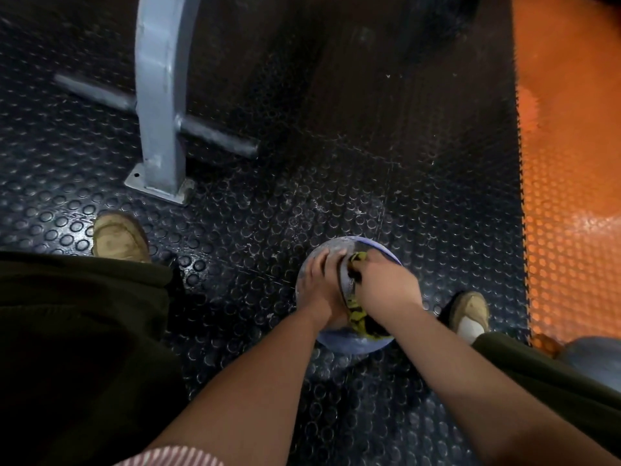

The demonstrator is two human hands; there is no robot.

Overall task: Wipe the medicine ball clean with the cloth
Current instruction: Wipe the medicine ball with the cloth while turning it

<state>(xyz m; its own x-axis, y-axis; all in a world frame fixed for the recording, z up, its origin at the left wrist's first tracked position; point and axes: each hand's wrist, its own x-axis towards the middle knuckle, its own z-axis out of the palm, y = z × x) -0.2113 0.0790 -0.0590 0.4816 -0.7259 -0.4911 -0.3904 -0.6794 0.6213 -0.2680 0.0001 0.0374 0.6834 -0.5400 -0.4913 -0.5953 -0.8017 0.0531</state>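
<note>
Mid-wipe atop the medicine ball (353, 343), the left grip (322, 280) steadies it flat-fingered while the right grip (383, 284) clutches the cloth (356, 312); turning the ball likely follows.

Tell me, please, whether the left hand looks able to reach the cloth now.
Probably yes: the left hand rests on the medicine ball beside the cloth, with nothing between them.

medicine ball (354, 343): middle hidden under left hand (323, 285) and right hand (386, 284) | cloth (357, 315): mostly covered by right hand, only yellow-black edges show | grey post (161, 95): cut off at top edge | dark round object (594, 359), lower right: cut by frame edge, blurred
</note>
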